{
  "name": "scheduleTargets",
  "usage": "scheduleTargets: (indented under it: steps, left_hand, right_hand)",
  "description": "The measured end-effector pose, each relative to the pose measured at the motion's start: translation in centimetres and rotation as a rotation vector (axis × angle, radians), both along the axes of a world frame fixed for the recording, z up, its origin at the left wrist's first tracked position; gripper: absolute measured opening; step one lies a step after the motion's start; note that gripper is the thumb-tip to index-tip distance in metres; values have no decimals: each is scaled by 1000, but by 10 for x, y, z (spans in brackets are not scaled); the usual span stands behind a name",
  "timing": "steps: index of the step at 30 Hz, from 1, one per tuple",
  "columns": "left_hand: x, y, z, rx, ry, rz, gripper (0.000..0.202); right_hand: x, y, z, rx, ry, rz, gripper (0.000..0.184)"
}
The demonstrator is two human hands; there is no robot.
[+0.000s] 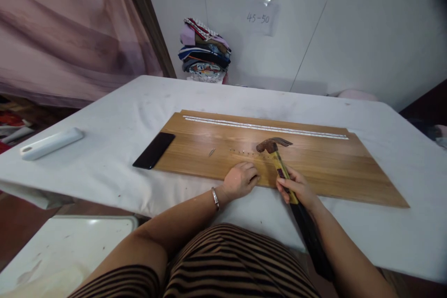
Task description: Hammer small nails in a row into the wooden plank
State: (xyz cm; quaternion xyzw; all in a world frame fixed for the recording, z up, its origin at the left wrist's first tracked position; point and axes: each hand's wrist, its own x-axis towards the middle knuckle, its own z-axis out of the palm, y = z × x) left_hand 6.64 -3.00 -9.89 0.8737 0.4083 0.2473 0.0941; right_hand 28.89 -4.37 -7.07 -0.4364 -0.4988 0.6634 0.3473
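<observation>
A long wooden board lies on a white-covered table. My right hand is closed round the yellow and black handle of a claw hammer, whose rusty head sits over a short row of small nails in the board. Just left of the hammer, my left hand rests on the board's near edge with its fingers curled in; what they pinch is too small to see. A loose nail lies on the board further left.
A black phone lies at the board's left end. A white bar-shaped object sits near the table's left edge. A white strip runs along the board's far side. Folded clothes are stacked against the wall.
</observation>
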Motion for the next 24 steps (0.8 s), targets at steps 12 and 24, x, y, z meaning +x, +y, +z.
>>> scheduleTargets:
  steps: [12, 24]
  left_hand:
    - [-1, 0, 1, -22, -16, -5, 19]
    - [-1, 1, 1, -47, -45, -18, 19]
  right_hand:
    - [1, -1, -1, 33, 16, -12, 31]
    - [-1, -1, -1, 15, -39, -31, 31]
